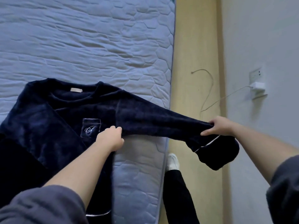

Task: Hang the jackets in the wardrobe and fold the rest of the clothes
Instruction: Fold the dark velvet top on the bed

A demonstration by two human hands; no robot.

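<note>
A dark navy fleece top [48, 120] with a chest pocket and white embroidery lies face up on the blue quilted mattress [90, 46]. Its right sleeve [158, 122] is stretched out past the mattress edge, above the floor. My left hand [111, 136] grips the sleeve near the armpit. My right hand [218, 126] pinches the sleeve near its cuff, and the white-piped cuff [216, 154] hangs down below that hand.
A strip of wooden floor [194, 62] runs between the mattress and the white wall. A charger [257, 88] sits in a wall socket with its cable trailing over the floor. My leg and a white shoe [173, 162] stand beside the mattress edge.
</note>
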